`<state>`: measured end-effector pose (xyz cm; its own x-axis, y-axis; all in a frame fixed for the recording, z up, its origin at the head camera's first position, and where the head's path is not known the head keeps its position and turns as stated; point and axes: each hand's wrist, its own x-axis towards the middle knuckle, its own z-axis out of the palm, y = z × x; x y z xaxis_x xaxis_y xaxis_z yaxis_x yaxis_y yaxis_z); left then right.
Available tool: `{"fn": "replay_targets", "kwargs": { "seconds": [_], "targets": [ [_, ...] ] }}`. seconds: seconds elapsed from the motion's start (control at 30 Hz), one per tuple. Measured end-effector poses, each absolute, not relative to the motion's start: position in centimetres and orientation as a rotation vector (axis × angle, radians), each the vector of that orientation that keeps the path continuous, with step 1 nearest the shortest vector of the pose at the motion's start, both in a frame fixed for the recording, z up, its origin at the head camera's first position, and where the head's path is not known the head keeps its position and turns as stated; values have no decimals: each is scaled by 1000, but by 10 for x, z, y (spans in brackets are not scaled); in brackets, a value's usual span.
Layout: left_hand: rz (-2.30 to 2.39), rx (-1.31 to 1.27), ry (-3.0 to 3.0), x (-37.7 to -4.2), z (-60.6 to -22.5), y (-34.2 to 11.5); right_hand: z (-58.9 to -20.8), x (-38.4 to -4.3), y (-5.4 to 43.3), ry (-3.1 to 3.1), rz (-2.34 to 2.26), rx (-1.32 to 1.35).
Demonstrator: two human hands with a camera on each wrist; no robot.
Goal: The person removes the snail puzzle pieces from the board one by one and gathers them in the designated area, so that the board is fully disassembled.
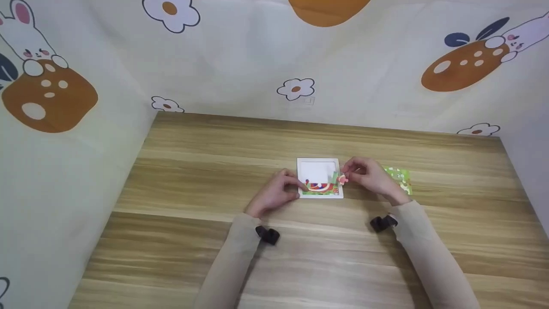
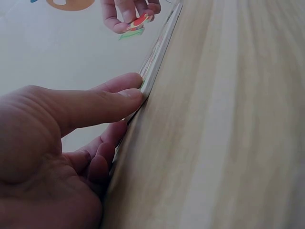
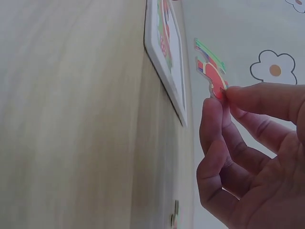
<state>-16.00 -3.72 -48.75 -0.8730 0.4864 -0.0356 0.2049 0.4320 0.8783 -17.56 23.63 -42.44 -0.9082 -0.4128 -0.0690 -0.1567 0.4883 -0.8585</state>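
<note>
Left hand (image 1: 274,193): gripped the white-framed jigsaw tray (image 1: 317,169) at its eight o'clock edge. Tray: held printed pieces along six o'clock, with white backing showing toward twelve. Red-and-green jigsaw piece (image 1: 342,180): hung at the tray's three o'clock rim, pinched by the right hand (image 1: 372,176). Green printed item (image 1: 399,175): lay at three o'clock, partly hidden, on the wood-grain table (image 1: 180,171).

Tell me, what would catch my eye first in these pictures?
Probably the big orange shapes with white rabbits, at the upper left and upper right of the head view. Below, on the wooden table, the left hand holds the edge of a white-framed puzzle, and the right hand pinches a red-and-green piece near the puzzle's right edge.
</note>
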Motion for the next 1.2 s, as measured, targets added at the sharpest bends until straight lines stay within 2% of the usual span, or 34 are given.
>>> {"fn": "replay_targets", "kwargs": {
  "seconds": [0.3, 1.2],
  "targets": [
    [1403, 574, 2393, -160, -484, -37, -450, -183, 268, 2527, -1325, -410],
    [1384, 566, 2408, -159, -484, -37, -451, -177, 319, 2625, -1216, -395]
  ]
}}
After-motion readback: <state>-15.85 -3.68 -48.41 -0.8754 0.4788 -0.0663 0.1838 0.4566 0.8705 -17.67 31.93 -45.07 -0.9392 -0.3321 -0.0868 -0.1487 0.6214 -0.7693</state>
